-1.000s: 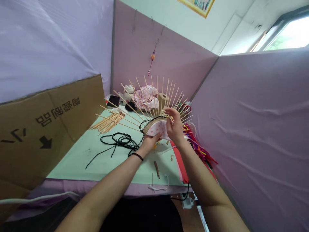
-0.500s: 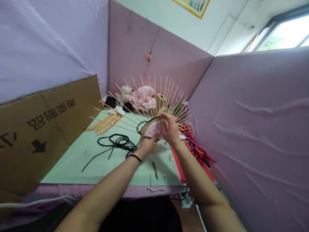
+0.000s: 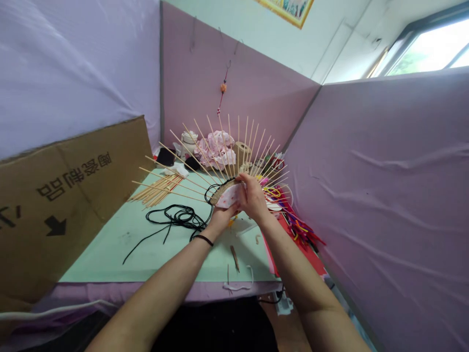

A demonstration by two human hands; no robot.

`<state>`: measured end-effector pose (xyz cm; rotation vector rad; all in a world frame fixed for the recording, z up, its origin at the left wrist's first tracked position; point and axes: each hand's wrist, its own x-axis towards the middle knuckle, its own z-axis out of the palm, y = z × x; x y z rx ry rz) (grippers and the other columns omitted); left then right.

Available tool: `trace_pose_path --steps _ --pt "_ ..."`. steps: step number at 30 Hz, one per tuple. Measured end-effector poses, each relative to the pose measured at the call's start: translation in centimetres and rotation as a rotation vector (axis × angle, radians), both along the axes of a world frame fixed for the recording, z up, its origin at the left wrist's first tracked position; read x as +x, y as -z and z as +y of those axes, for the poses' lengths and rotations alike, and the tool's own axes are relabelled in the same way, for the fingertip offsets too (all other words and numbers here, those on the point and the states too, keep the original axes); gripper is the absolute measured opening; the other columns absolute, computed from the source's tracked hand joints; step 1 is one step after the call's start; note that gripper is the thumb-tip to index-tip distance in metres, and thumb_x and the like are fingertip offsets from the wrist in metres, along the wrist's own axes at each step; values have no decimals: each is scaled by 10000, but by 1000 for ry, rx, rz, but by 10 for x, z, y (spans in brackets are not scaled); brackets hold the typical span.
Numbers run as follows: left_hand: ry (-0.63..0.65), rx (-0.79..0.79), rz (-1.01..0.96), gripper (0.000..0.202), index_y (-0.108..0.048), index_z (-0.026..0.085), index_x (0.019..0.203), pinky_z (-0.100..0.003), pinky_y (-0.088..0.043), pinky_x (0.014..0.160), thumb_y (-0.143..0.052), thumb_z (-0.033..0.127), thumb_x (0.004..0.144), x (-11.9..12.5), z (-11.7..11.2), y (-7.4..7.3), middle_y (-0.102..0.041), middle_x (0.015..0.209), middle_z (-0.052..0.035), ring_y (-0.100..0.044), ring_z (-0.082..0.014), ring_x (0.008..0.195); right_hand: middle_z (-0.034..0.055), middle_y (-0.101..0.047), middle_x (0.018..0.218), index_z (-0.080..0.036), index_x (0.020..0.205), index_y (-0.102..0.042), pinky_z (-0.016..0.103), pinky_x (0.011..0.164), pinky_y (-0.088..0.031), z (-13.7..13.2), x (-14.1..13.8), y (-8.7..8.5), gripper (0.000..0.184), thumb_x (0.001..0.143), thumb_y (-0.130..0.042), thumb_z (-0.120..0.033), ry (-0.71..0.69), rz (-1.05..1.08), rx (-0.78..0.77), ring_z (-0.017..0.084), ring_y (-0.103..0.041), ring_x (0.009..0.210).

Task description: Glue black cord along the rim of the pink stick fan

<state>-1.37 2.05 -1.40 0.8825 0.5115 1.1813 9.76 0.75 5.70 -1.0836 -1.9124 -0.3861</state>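
Observation:
I hold up a round woven piece [image 3: 227,194] with a pink-dotted cloth face and several thin wooden sticks [image 3: 190,154] fanning out from its rim. My left hand [image 3: 221,216] grips its lower edge from below, fingers closed on it. My right hand [image 3: 252,197] is closed over its right and top rim, thumb toward the woven band. A black cord [image 3: 176,217] runs from the rim down onto the green table [image 3: 120,247] and lies there in loose loops.
A bundle of loose sticks [image 3: 157,189] lies at the table's back left. Pink cloth [image 3: 219,146], a twine roll [image 3: 242,150] and small items sit at the back. Coloured pipe cleaners [image 3: 300,227] and red sheets lie right. A cardboard panel [image 3: 66,195] leans left. Purple partitions enclose the table.
The woven piece and both hands have shifted slightly left and up in view. My right hand has slid along the top rim toward the left. The camera has tilted a little.

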Motion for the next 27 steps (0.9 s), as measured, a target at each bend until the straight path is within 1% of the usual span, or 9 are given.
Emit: trace_pose_path --steps 3,5,7,10,14,16,19,23,27 --pt "24 -14 -13 503 -642 203 1108 -444 -519 910 -798 329 646 0 -2 -2 -682 1123 -101 -644 -248 1031 107 -604 1179 -230 1227 -479 452 994 -458 -5 -2 -7 343 892 -434 -164 -62 108 25 224 -566 1123" --pt "32 -37 -44 498 -641 202 1094 -448 -515 918 -800 322 638 0 -3 -4 -676 1139 -97 -644 -240 1035 102 -585 1190 -243 1210 -472 435 996 -466 -8 -3 -9 322 891 -468 -201 -98 348 46 206 -578 1105" --pt "21 -68 -77 485 -640 204 1071 -443 -518 920 -807 306 627 -1 -3 -5 -672 1150 -88 -640 -234 1042 85 -580 1174 -260 1184 -460 416 978 -485 -10 -3 -8 330 863 -526 -227 -142 653 27 185 -596 1065" --pt "7 -78 -127 456 -637 206 1044 -427 -520 924 -805 290 629 -3 -2 -7 -668 1161 -75 -625 -228 1071 40 -607 1114 -278 1118 -482 408 953 -503 -17 -1 -3 352 793 -607 -225 -279 1033 -146 164 -618 1021" --pt "4 -55 -164 446 -632 212 1056 -410 -514 934 -793 292 649 -7 2 -9 -666 1164 -65 -611 -220 1093 5 -652 996 -263 1016 -558 388 912 -528 -32 1 5 258 771 -625 -217 -496 1353 -465 144 -649 945" --pt "3 -40 -171 443 -628 212 1064 -408 -512 935 -787 296 659 -9 5 -8 -661 1170 -63 -612 -215 1085 -13 -661 950 -263 990 -575 360 898 -536 -39 0 6 230 773 -640 -226 -558 1452 -522 127 -655 909" --pt "-9 -30 -159 449 -617 218 1074 -403 -510 938 -783 297 666 -10 7 -6 -650 1189 -61 -612 -208 1083 -42 -656 880 -265 958 -583 311 869 -549 -44 -4 8 235 755 -697 -232 -603 1530 -521 100 -652 837" --pt "-28 -30 -147 462 -603 226 1086 -393 -509 939 -785 281 665 -10 9 -6 -642 1202 -56 -602 -208 1102 -72 -619 758 -237 852 -588 218 740 -575 -41 -7 15 298 649 -803 -193 -622 1616 -483 66 -625 685" --pt "-38 -23 -154 440 -614 228 1059 -395 -510 932 -790 279 659 -10 10 -5 -660 1154 -38 -614 -197 1071 -63 -639 726 -213 806 -625 192 651 -580 -41 -8 23 342 563 -866 -209 -600 1701 -474 68 -621 649"
